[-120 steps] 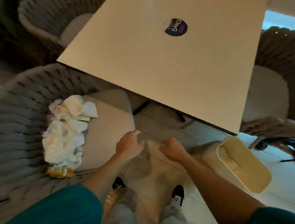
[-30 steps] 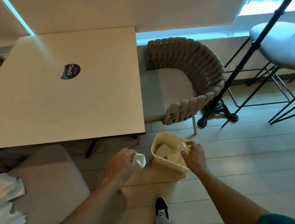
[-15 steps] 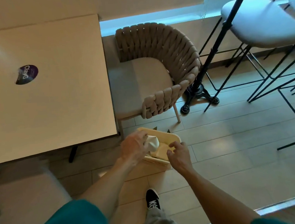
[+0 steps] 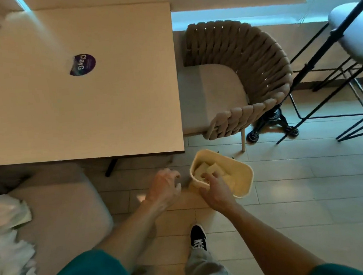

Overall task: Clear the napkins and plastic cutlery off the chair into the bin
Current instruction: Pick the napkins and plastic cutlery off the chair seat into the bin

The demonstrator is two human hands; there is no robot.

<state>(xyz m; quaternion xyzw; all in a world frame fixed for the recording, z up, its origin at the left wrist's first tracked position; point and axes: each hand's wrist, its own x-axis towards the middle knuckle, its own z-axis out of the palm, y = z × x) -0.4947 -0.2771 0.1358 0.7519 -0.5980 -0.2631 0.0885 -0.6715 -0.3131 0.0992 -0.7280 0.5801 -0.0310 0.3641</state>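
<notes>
A cream plastic bin (image 4: 244, 176) stands on the tiled floor just past the table's corner, with crumpled napkins (image 4: 209, 169) lying inside it. My right hand (image 4: 216, 189) grips the bin's near left rim, fingers curled over the edge. To the left of the bin my left hand (image 4: 165, 187) hovers with loosely curled fingers and nothing in it. A pile of white napkins (image 4: 4, 220) lies on the grey cushion of the chair (image 4: 64, 215) at the lower left, partly cut off by the frame edge. No plastic cutlery shows.
A beige table (image 4: 81, 106) with a round purple sticker (image 4: 82, 64) fills the upper left. A woven rope chair (image 4: 247, 70) stands behind the bin. Black stool legs (image 4: 317, 94) and a pedestal base (image 4: 271, 125) stand at the right. My shoe (image 4: 198, 237) is on the floor below.
My left hand held a napkin over the bin half a second ago; now it is empty and has drawn back to the left. The right hand stays at the bin's rim.
</notes>
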